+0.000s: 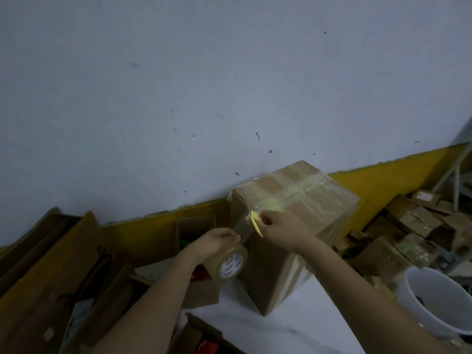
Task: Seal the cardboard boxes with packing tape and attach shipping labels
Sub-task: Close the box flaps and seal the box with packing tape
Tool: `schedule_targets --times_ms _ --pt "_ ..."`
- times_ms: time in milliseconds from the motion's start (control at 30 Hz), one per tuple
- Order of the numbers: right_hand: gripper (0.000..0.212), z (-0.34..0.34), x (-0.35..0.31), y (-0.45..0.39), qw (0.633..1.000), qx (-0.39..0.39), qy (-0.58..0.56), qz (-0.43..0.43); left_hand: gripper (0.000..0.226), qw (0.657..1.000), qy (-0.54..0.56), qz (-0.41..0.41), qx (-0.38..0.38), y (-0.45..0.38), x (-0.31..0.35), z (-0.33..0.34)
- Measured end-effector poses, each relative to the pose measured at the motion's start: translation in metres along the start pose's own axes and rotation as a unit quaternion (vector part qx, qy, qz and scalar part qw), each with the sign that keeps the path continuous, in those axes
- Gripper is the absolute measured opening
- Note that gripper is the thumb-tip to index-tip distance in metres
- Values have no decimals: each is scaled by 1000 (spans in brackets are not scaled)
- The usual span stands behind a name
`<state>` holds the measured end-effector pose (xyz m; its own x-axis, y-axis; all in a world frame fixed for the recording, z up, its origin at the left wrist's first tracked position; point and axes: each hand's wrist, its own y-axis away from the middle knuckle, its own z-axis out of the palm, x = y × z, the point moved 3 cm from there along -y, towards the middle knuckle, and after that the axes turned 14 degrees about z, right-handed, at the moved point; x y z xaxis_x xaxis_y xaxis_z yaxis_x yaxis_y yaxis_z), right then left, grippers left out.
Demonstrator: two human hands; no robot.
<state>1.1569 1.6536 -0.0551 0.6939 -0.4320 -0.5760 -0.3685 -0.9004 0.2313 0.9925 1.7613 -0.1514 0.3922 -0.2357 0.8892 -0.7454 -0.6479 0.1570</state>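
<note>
A tall cardboard box (270, 274) stands on a white surface (255, 325), its top crossed by strips of clear tape (304, 192). My left hand (217, 241) grips a roll of clear packing tape (231, 264) just left of the box. A stretch of tape (242, 229) runs from the roll up to the box's top left edge. My right hand (281, 228) holds a small yellow cutter (255, 223) against that stretch of tape, close to the box's corner.
Flattened and open cardboard boxes (58, 272) lie at the left and bottom. A heap of small taped parcels (408, 226) fills the right side. A white bucket (439, 302) stands at the lower right. A grey wall with a yellow base band (383, 185) is right behind the box.
</note>
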Motion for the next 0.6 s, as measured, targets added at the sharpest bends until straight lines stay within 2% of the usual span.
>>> schedule_targets --times_ms 67,133,200,267,433,533,600 --pt "73 13 0 26 995 -82 53 19 12 1000 4 1 -5 2 0 -7" --pt "83 29 12 46 970 -187 87 126 15 1000 26 6 -3 4 0 -11" --pt "86 40 19 59 938 -261 51 224 17 1000 26 7 0 4 -2 -14" --pt "86 43 17 61 934 -258 52 241 16 1000 27 5 -5 5 -4 -13" --pt "77 49 7 38 952 -199 67 222 15 1000 27 -3 -13 5 -4 -12" --pt "71 59 7 18 950 -162 -26 265 21 999 24 -21 -18 2 -5 -13" --pt "55 63 6 11 947 -147 -46 281 24 999 15 -37 -24 2 -6 -11"
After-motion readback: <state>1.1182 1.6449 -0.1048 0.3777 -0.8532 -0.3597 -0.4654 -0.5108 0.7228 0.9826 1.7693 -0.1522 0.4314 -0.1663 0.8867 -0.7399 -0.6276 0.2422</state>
